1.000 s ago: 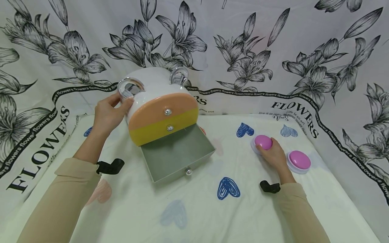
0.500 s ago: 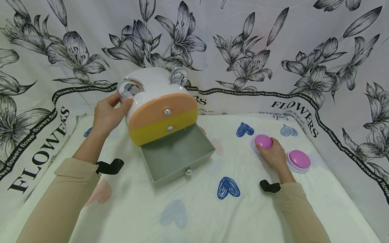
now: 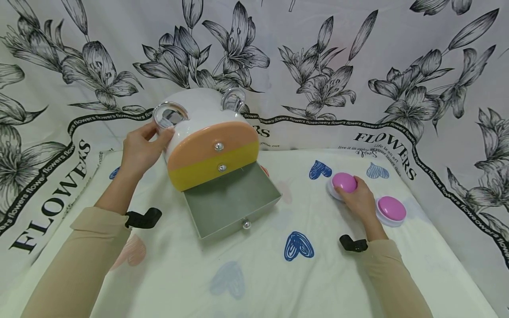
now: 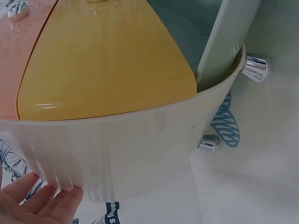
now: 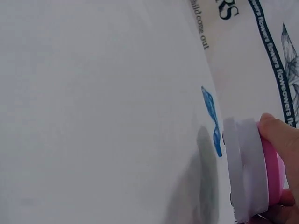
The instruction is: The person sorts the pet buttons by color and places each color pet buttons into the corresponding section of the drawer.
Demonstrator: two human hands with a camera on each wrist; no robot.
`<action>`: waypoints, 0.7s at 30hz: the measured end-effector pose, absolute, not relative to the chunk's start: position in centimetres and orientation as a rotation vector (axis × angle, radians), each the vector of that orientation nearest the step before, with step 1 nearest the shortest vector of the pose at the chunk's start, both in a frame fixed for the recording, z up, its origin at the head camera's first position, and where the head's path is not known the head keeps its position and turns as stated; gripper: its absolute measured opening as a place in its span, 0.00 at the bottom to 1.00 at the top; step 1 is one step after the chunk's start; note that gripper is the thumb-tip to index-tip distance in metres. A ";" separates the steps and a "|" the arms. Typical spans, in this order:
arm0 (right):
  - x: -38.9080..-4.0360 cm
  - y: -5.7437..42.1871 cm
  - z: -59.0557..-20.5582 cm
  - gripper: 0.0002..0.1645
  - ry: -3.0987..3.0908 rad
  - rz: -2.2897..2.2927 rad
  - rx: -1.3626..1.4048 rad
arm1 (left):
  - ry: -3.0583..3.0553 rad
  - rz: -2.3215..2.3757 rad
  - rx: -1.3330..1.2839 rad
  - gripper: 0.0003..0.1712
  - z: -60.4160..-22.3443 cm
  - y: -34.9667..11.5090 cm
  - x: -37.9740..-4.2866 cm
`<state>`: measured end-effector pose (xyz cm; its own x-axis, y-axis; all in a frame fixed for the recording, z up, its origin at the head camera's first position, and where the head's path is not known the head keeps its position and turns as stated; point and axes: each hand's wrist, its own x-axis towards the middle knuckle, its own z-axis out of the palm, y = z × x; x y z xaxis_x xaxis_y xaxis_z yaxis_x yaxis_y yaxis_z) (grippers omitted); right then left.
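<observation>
A white, rounded tabletop drawer box [image 3: 199, 104] with two shiny round ears stands left of centre. Its orange [image 3: 214, 137] and yellow [image 3: 216, 170] drawers are in, while the green bottom drawer [image 3: 234, 201] is pulled out and bare inside. My left hand [image 3: 141, 148] holds the box's left side below the ear; in the left wrist view its fingertips [image 4: 70, 196] press the white shell. My right hand [image 3: 359, 198] grips a round push button [image 3: 344, 182] with a pink top and pale base. In the right wrist view the button is tipped on edge, a shadow beside it.
A second pink-topped push button [image 3: 392, 208] sits just right of my right hand. White cloth with printed hearts [image 3: 299, 246] covers the surface. A flower-print curtain [image 3: 310, 66] hangs behind the box. A black wrist camera [image 3: 144, 218] juts from the left sleeve.
My right hand has shifted slightly up and away with the push button, lifting it a little. My left hand and the drawer box stay where they were.
</observation>
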<state>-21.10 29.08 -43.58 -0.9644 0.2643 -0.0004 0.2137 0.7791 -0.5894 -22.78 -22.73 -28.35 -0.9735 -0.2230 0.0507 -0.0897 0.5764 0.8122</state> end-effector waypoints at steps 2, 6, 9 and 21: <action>-21.1 28.7 -43.1 0.56 -2.876 0.934 -0.356 | -2.657 -1.362 0.269 0.42 -28.4 -22.8 -22.8; -21.2 27.9 -42.2 0.54 -2.856 0.905 -0.282 | -2.661 -1.369 0.274 0.42 -28.4 -22.8 -22.8; -21.1 27.1 -41.4 0.53 -2.850 0.897 -0.231 | -2.664 -1.366 0.273 0.42 -28.5 -22.9 -22.8; -20.5 23.6 -38.9 0.51 -2.831 0.893 -0.034 | -2.665 -1.368 0.277 0.42 -28.5 -22.8 -22.8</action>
<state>-20.46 23.58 -38.87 -0.9848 0.0737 0.1573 -0.0299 0.8199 -0.5717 -22.85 -22.83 -28.47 -0.9743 -0.2226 0.0342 -0.1019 0.5712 0.8145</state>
